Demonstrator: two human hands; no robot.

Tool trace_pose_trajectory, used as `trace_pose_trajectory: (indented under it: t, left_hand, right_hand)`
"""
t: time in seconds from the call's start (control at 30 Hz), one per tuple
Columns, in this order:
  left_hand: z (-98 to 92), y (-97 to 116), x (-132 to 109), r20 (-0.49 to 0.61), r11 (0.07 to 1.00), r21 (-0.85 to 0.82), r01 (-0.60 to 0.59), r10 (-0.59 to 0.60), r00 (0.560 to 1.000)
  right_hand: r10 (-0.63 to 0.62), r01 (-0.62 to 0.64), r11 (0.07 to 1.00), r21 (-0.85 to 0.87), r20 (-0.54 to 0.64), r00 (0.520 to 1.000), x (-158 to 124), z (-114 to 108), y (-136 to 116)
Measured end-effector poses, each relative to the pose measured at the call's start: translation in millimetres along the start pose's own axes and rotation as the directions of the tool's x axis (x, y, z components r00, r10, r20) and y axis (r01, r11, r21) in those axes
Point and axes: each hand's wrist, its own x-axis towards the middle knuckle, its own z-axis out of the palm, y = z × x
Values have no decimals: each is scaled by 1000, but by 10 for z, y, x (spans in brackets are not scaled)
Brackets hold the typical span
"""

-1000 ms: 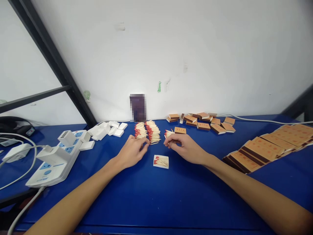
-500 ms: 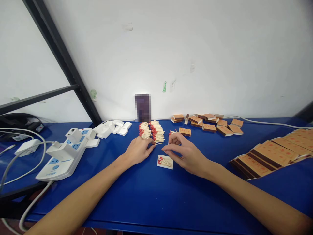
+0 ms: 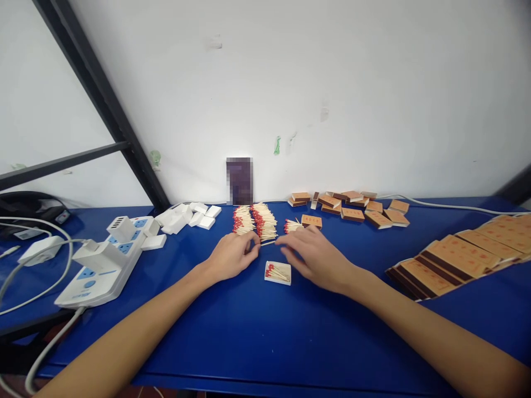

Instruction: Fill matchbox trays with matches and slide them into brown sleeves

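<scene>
A small white matchbox tray (image 3: pixel 277 273) with several red-tipped matches in it lies on the blue table (image 3: pixel 265 331) between my hands. My left hand (image 3: pixel 231 256) rests just left of it, fingers curled at the near edge of the big match pile (image 3: pixel 254 221); I cannot make out whether they pinch a match. My right hand (image 3: pixel 316 255) hovers just right of the tray, fingers pointing left and loosely apart, close to a smaller heap of matches (image 3: pixel 292 225). A loose match (image 3: pixel 269 242) lies between the fingertips.
White inner trays (image 3: pixel 188 216) lie at the back left, next to a white power strip (image 3: pixel 103 260) with plugs and cables. Orange matchbox sleeves (image 3: pixel 352 203) are scattered at the back right; a fanned row of flat sleeves (image 3: pixel 460 254) lies at the right. A dark blurred card (image 3: pixel 239 181) leans on the wall.
My right hand has dropped from a raised pinch above the tray to a flatter pose beside it. My left hand has stayed at the match pile's edge.
</scene>
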Motion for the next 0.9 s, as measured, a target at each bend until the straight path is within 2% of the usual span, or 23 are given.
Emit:
trace_pose_trajectory:
  t: [0.03,0.1,0.17,0.3,0.4,0.57,0.67,0.73,0.83,0.9]
  left_hand:
    - [-6,3,-12,8,997,-75,-18,19,1000]
    - [-13,29,-42,31,977,-205,-60,68,997]
    - [-13,86,-80,71,951,-291,-104,130,989]
    - [-2,222,-152,135,933,-325,-156,209,968]
    - [7,252,-163,150,945,-287,-157,206,967]
    - [16,126,-80,12,987,-145,-64,66,998]
    - [19,17,-28,-39,1000,-25,-3,2,999]
    - [26,-33,-9,-46,999,32,26,-25,999]
    - [40,-60,-2,-43,996,82,42,-39,998]
    - [43,-52,-1,-35,994,103,41,-38,999]
  right_hand:
    - [93,-90,994,-67,42,995,4,0,59]
    - [269,-238,950,-203,139,953,8,4,168]
    - [374,-310,907,-284,211,903,3,13,245]
    - [463,-383,869,-314,242,853,-13,22,274]
    - [487,-404,859,-315,260,834,-14,21,249]
    - [488,-405,863,-302,292,822,-15,35,256]
    - [459,-381,880,-285,300,836,-10,0,221]
    - [386,-325,916,-234,303,871,-3,-52,152]
    - [194,-185,981,-58,287,938,-4,-138,17]
    - [91,-107,993,46,272,958,-14,-178,-58]
